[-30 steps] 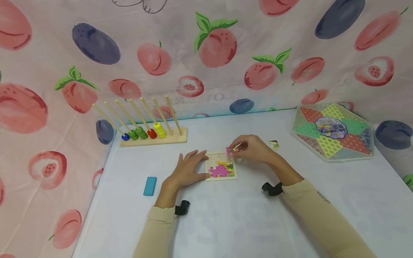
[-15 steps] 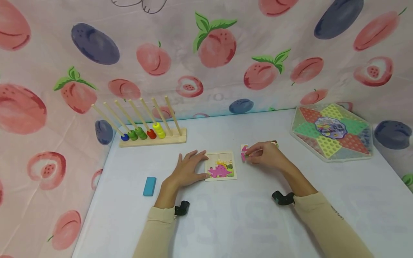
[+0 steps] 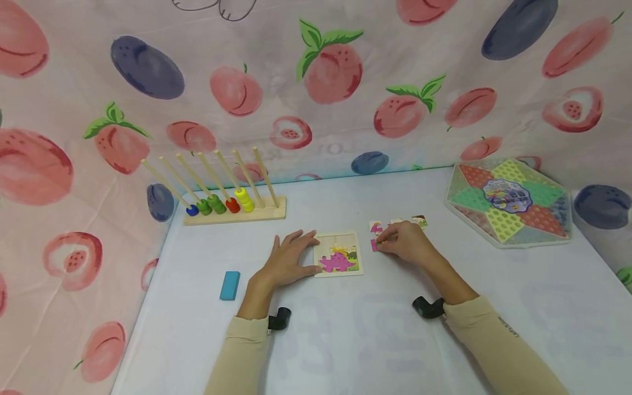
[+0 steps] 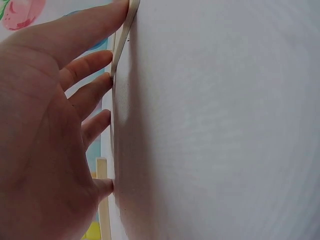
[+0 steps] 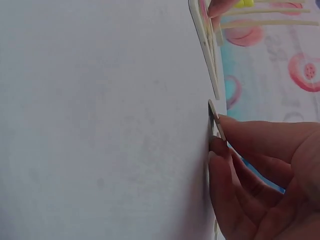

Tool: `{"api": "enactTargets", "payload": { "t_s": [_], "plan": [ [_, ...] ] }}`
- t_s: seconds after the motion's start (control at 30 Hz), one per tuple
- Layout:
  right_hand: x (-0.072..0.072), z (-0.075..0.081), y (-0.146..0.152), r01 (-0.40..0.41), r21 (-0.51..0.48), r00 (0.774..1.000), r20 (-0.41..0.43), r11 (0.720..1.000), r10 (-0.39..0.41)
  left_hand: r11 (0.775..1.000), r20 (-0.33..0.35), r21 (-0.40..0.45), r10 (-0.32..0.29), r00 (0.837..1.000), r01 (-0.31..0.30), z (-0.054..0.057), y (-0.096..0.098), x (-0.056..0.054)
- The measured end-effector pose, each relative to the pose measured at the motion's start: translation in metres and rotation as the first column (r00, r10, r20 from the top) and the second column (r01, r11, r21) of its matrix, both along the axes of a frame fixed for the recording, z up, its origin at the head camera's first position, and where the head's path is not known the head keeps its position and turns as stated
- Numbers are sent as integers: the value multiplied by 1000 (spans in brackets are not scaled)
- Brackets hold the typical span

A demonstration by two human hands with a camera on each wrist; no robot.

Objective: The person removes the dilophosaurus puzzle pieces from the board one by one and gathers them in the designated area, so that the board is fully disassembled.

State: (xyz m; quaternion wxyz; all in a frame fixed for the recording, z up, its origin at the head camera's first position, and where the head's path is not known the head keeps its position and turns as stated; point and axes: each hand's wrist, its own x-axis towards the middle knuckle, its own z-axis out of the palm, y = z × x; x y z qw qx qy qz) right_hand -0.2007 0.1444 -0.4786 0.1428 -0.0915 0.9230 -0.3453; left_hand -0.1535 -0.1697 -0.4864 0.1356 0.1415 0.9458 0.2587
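Note:
A square wooden jigsaw board (image 3: 359,258) lies flat on the table, partly filled with a pink dinosaur picture; bare wood shows along its top and left. My left hand (image 3: 288,259) rests at its left edge, fingers spread and thumb by the lower corner. Right of the board, my right hand (image 3: 407,241) pinches a pink jigsaw piece (image 3: 373,245) between thumb and fingers; in the right wrist view this piece (image 5: 216,119) is tilted, close to the table. Just beyond lie another pink piece (image 3: 376,227), a partly hidden piece (image 3: 396,221) and a green-brown piece (image 3: 419,221).
A wooden peg rack (image 3: 234,216) with coloured beads stands at the back left. A blue block (image 3: 229,285) lies left of my left forearm. At the back right is a hexagonal Chinese checkers box (image 3: 508,203). A fruit-printed cloth hangs behind the table.
My right hand has moved from the board's upper right corner rightward to the loose pieces, then slightly down. More loose pieces now show. My left hand has stayed at the board.

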Motion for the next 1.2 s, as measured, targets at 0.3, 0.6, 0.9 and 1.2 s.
{"api": "enactTargets", "payload": {
  "t_s": [0.3,0.6,0.9,1.2],
  "plan": [
    [4,3,-3,10,87,998,-61,996,-4,1000,-7,2,-8,1000,8,0,0,0],
    [5,3,-3,-7,140,996,-93,990,20,1000,0,5,-5,1000,5,1,0,0],
    [5,2,-2,-25,109,998,-47,994,31,1000,0,2,2,1000,-2,0,0,1],
    [4,4,-1,3,101,1000,-26,995,-1,1000,2,2,6,1000,-6,0,0,1]
  ]
}}
